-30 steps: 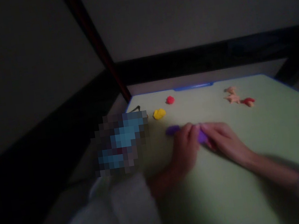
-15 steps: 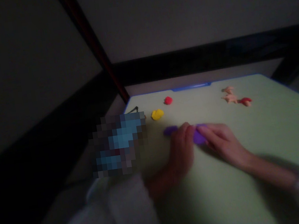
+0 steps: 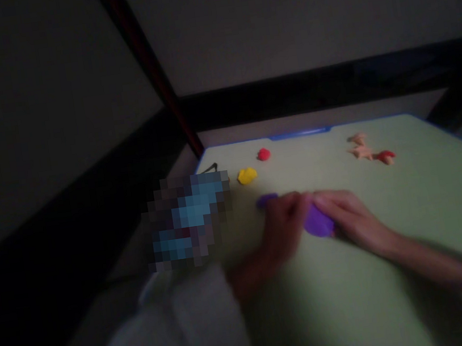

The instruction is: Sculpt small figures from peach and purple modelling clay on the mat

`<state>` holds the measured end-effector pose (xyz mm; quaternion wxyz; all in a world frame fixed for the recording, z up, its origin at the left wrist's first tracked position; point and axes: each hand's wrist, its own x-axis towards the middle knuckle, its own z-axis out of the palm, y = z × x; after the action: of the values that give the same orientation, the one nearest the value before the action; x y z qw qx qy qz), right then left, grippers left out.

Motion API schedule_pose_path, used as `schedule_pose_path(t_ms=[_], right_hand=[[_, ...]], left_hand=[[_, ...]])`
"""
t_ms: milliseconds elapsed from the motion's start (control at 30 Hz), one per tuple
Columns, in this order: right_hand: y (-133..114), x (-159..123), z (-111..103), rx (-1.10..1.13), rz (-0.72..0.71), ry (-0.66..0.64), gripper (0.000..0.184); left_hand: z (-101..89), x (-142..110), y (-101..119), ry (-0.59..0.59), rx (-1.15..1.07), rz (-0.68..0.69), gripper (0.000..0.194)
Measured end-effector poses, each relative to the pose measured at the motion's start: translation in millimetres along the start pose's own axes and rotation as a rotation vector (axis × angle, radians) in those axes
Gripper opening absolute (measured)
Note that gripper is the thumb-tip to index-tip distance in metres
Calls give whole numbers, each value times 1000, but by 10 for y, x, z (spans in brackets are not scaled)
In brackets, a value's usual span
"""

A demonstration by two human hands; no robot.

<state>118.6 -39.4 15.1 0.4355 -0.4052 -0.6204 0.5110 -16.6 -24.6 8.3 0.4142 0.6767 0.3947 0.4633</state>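
Observation:
A flattened piece of purple modelling clay [image 3: 319,222] is between my two hands over the table's middle. My right hand [image 3: 355,218] pinches it from the right, thumb along its upper side. From the left, my left hand [image 3: 283,223] has its bent fingers closed at the clay's upper left edge; the fingertips of both hands meet there and partly hide the grip. Just behind my left hand, a second purple clay piece [image 3: 266,200] lies on the table, partly covered by that hand.
Farther back lie a yellow clay lump [image 3: 247,176] and a small red lump [image 3: 263,154]. At the back right are several flesh-coloured clay shapes [image 3: 362,152], with a red-topped one [image 3: 386,157]. A blurred-out blue item [image 3: 197,206] is at the table's [image 3: 353,305] left edge.
The purple clay between my hands has tipped down towards me, showing more of its flat face. My fingertips have come together above it. The whole view has shifted slightly.

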Motion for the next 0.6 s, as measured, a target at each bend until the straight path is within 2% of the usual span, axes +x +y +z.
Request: schedule_pose_path(t_ms=[133,200,300,400,600], right_hand=[[0,11,-1,5,3,14,48],[-3,18,3,11,19,25,52],[-24,21,19,-25,25,-54,52],[-54,15,44,-33,16,-103,48],[-45,-11,62,66,-9,55,44]], left_hand=[[-4,-6,23,-116,39,36,38],[-1,-15,26,-74,49,41,39],[4,-18,9,49,74,59,38],[7,-13,-6,122,94,54,38],[12,-24,27,153,81,-5,39]])
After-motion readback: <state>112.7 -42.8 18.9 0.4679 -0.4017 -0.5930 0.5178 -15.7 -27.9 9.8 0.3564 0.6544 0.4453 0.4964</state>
